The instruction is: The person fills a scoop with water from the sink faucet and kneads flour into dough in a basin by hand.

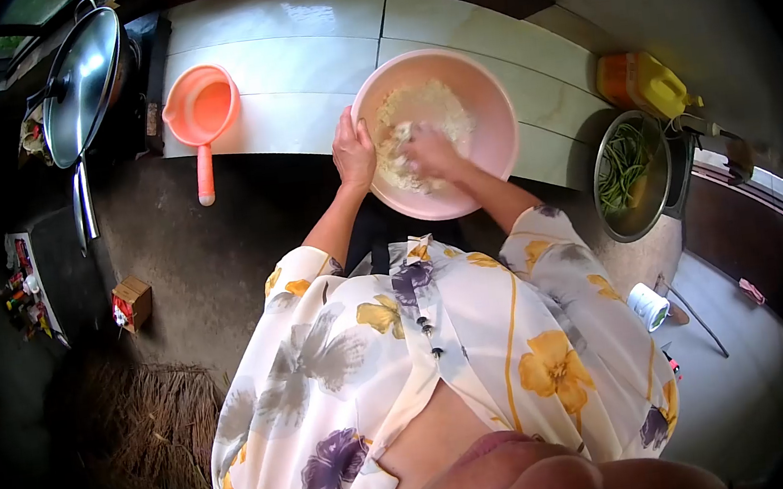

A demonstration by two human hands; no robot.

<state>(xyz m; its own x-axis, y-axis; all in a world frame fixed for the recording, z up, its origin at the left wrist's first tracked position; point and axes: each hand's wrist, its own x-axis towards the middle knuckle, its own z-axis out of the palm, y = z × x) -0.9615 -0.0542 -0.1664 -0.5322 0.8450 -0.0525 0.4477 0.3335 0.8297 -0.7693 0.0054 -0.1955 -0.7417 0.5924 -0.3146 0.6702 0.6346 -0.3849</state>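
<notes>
A pink basin (494, 124) stands on the tiled counter in front of me. Pale flour (424, 103), clumpy in places, lies in its bottom. My left hand (355, 150) holds the basin's left rim, with the thumb on the near side and the fingers along the wall. Inside the basin, my right hand (431, 152) is down in the flour; motion blurs its fingers, so their shape does not show. To the left of the basin, an orange-pink dipper (203, 111) rests on the counter, its handle sticking out past the front edge.
A glass-lidded pan (84, 86) stands at the far left. On the right are a metal bowl of green beans (627, 167) and a yellow jug (661, 87). A small box (133, 303) and a heap of dry brushwood (158, 431) lie on the floor.
</notes>
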